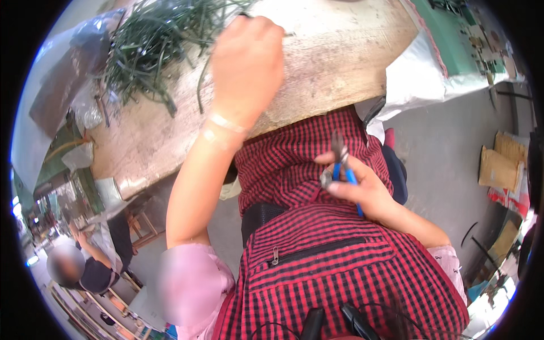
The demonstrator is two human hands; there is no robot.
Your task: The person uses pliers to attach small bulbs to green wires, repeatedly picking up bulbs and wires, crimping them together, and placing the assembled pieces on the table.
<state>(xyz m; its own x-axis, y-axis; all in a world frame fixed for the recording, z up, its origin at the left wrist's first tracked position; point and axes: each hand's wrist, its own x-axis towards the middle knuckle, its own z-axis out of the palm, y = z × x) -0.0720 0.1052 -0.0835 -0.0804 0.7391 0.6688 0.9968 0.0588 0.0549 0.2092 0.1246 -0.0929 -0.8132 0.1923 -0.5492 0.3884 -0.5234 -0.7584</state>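
The tabletop (334,73) bears green strips (148,56) beside the left grip (247,67); its hold I cannot tell. The right grip (365,190) clasps blue-handled pliers (351,176) low, probably for leverage.

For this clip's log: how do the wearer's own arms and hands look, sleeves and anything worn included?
The left hand and right hand are ungloved, with bare forearms. A pale, thin band circles the left wrist. The left sleeve is pale pink; the right sleeve is also pale pink, with small dark marks.
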